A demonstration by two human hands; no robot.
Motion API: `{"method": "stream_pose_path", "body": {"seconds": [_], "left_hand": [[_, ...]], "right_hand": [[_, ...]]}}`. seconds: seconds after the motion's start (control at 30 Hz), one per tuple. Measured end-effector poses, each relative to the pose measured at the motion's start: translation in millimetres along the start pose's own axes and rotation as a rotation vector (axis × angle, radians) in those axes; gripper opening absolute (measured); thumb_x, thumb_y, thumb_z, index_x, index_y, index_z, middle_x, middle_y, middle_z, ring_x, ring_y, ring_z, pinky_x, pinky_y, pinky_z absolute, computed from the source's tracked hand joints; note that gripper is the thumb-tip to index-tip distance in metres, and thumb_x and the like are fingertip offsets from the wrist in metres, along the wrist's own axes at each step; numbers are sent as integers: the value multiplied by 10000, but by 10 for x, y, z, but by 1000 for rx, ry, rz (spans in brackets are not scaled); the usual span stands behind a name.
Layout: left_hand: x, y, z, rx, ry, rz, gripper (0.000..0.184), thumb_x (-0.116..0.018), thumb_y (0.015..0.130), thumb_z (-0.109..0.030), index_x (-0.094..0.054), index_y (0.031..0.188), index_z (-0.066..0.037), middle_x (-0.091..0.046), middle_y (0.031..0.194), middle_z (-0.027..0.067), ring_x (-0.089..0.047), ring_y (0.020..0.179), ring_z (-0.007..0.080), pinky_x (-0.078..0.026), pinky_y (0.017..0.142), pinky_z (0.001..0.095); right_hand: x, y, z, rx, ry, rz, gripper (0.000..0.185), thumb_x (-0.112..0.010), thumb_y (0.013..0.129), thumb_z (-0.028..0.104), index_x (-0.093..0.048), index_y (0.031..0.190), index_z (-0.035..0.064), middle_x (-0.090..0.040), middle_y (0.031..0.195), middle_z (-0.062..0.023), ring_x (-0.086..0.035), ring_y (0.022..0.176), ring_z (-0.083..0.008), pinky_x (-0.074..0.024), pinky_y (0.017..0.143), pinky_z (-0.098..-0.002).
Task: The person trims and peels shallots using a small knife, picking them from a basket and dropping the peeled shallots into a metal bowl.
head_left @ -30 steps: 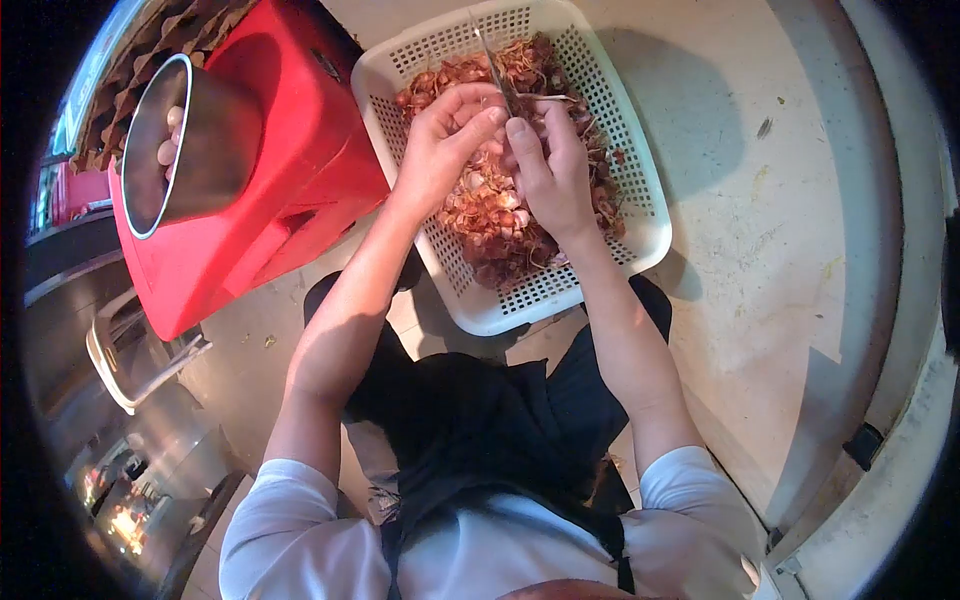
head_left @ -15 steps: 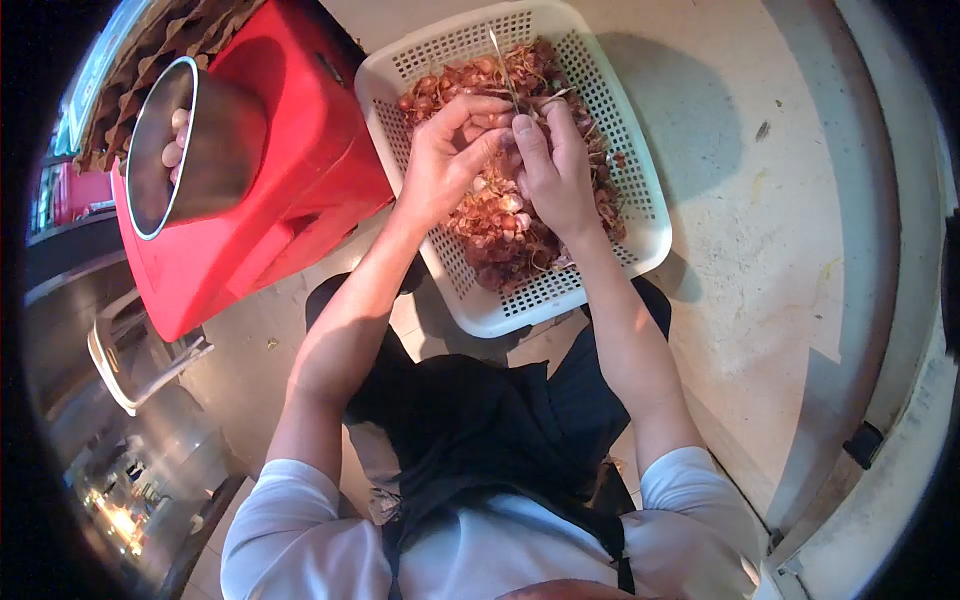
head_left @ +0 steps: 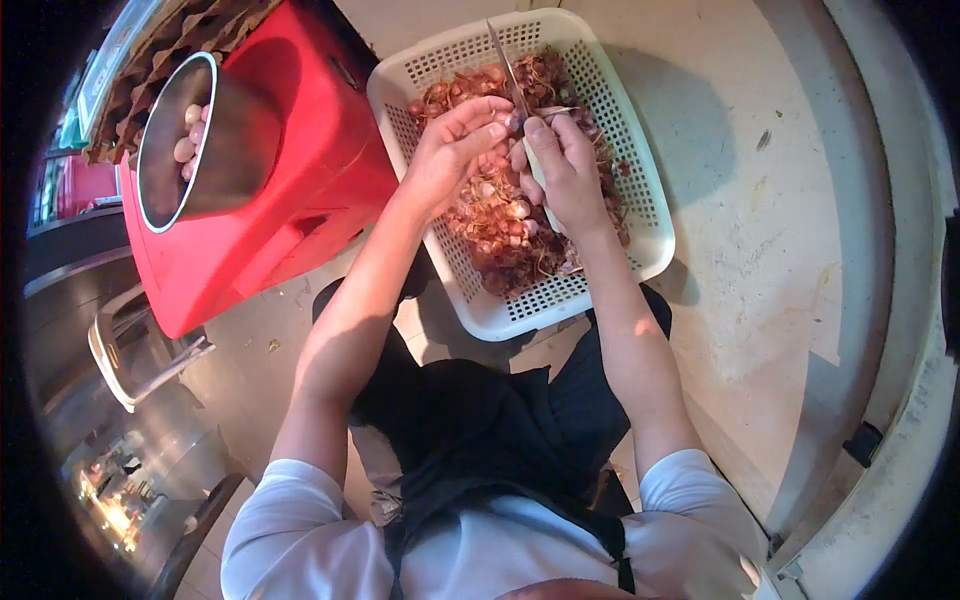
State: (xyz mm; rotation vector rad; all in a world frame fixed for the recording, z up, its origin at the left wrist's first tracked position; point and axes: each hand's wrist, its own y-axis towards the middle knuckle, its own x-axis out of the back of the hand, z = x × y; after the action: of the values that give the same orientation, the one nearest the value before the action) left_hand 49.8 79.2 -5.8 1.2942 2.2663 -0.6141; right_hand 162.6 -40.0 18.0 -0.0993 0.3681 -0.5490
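My left hand (head_left: pixel 455 152) is closed, its fingertips pinching a small purple shallot (head_left: pixel 515 122). My right hand (head_left: pixel 568 180) wraps the pale handle of a knife (head_left: pixel 508 72), whose blade points away from me and lies close beside the shallot. Both hands are above a white perforated basket (head_left: pixel 655 225). Inside it lies a pile of reddish-brown shallots (head_left: pixel 495 235) with loose dry skins and roots. My fingers partly cover the held shallot.
To the left, a metal pot (head_left: pixel 235 150) holding several peeled shallots (head_left: pixel 188 148) rests on a red plastic stool (head_left: pixel 335 165). Cardboard egg trays (head_left: pixel 150 75) are behind the pot. A pale wall-like edge (head_left: pixel 900 400) curves along the right.
The right hand has turned, so the knife's blade and pale handle show more. Its fingers have come slightly away from the left hand. The view has shifted a little.
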Motion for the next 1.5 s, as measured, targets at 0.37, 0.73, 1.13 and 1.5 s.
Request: {"method": "stream_pose_path", "body": {"seconds": [0.37, 0.73, 1.13, 1.5], "left_hand": [[67, 24, -39, 58, 131, 50, 385, -544, 962, -48, -494, 1340, 8, -569, 1052, 4, -588, 954, 108, -517, 819, 258], [10, 38, -107, 51, 248, -37, 376, -564, 947, -65, -524, 1315, 1, -611, 992, 34, -622, 881, 114, -537, 727, 255], [50, 65, -64, -3, 80, -74, 188, -617, 931, -74, -603, 1104, -1, -666, 980, 56, -652, 871, 143, -557, 718, 274], [134, 82, 54, -113, 206, -136, 126, -641, 910, -40, -625, 1030, -4, -680, 883, 53, -652, 780, 120, -550, 728, 274]], "right_hand": [[56, 5, 12, -61, -9, -50, 201, -501, 1010, 239, -499, 992, 38, -556, 695, -41, -408, 432, -61, -313, 366, -219], [101, 6, 50, 99, -268, -168, 425, -543, 986, 263, -465, 1285, -28, -589, 652, -33, -511, 483, -74, -401, 430, -235], [10, -19, -92, 286, -588, -57, 416, -583, 942, 193, -529, 1302, -7, -626, 659, -119, -617, 585, -160, -479, 554, -331], [-70, -9, -66, 329, -639, -98, 298, -571, 953, 184, -536, 1185, -1, -670, 716, -158, -671, 613, -292, -498, 554, -370]]}}
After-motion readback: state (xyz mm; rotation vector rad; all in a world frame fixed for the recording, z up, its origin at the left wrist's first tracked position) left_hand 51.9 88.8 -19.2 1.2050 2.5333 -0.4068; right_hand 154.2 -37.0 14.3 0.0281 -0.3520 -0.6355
